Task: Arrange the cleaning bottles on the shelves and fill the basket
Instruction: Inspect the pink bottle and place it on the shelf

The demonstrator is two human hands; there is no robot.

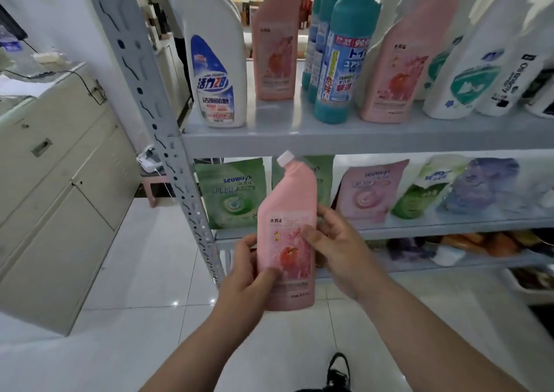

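I hold a pink cleaning bottle [289, 211] with a white angled cap upright in front of the shelving, below the upper shelf. My left hand [248, 274] grips its lower left side, thumb across the label. My right hand [332, 241] grips its right side, thumb on the label. On the upper shelf [269, 133] stand a white and blue bottle [212, 55], a pink bottle [275, 43], teal bottles [338, 58], another pink bottle [401, 58] and white bottles [470, 61]. No basket is in view.
The middle shelf [419, 226] carries green, pink and purple refill pouches [230, 193]. A perforated grey upright [162, 115] frames the rack's left side. A beige cabinet [54, 187] stands to the left on the white tiled floor [144, 241]. A white tray [527, 283] sits low right.
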